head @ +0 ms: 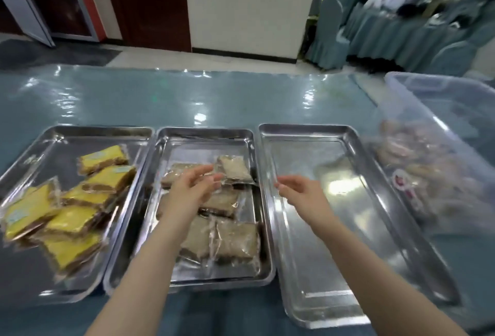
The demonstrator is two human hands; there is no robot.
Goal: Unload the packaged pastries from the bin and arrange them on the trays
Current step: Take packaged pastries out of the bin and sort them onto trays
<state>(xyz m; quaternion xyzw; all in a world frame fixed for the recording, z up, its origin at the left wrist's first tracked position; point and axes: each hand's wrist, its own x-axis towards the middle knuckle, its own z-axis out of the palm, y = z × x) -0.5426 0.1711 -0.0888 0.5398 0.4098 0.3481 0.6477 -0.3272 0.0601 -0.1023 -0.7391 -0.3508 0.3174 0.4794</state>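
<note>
Our left hand (191, 188) and right hand (297, 188) hover spread and empty; two trays hold pastries, the right tray (316, 306) is bare, and the bin (442, 132) is still stocked.

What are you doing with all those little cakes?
A person is sorting wrapped pastries onto three metal trays. The left tray holds yellow packs, the middle tray holds brown packs, and the right tray has nothing on it yet. Both hands, left and right, hover open over the trays, holding nothing. More pastries wait in the clear bin on the right.
</note>
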